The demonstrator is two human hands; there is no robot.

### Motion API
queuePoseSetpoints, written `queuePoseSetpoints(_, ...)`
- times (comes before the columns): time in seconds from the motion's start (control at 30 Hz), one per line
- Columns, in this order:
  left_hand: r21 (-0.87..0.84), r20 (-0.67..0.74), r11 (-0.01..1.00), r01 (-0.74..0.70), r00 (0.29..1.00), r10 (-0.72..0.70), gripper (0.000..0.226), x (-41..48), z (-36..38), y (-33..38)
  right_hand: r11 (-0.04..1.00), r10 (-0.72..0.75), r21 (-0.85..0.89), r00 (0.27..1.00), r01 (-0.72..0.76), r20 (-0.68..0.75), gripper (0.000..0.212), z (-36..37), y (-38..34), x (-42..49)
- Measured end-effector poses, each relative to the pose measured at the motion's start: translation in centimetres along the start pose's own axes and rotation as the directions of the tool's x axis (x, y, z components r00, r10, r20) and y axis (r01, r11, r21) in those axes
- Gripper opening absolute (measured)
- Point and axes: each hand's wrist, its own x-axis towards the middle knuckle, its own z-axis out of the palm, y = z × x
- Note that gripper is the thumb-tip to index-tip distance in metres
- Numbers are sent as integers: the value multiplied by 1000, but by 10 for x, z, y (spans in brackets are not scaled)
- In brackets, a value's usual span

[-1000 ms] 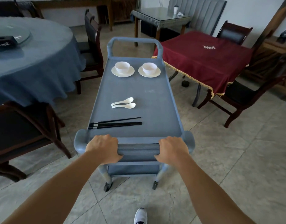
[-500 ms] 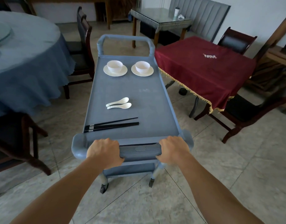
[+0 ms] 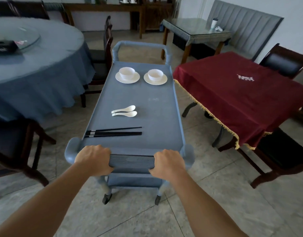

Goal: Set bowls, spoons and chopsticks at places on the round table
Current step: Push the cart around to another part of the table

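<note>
Bowls point(image 3: 127, 72) in white, each on a saucer point(image 3: 127, 79), sit side by side at the far end of a blue cart point(image 3: 157, 106). Two white spoons point(image 3: 125, 111) lie mid-tray, and black chopsticks point(image 3: 113, 132) lie nearer. The left hand point(image 3: 94, 158) and right hand point(image 3: 169, 162) each grasp the cart's handle point(image 3: 131, 161). The round table point(image 3: 36, 69) stands to the left. On the right, a red cloth point(image 3: 232, 100) bears a white mark point(image 3: 245, 77) too blurred to read.
</note>
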Motion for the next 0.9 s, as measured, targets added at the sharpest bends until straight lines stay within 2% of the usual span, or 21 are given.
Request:
queuePoseSetpoints(0.23,33,63,999,32,997,-34,42,45,-18,13,997,-76,29,997,76,-9,42,-4,43,38)
queuePoseSetpoints(0.47,-25,9,998,60,998,-59,49,116,-37,24,998,-62,2,998,62,-4,38,-18,95,99)
queuePoseSetpoints(0.9,-26,-15,997,66,998,-66,45,276,-67,1,999,-47,6,999,47,-6,39,-36,174,251)
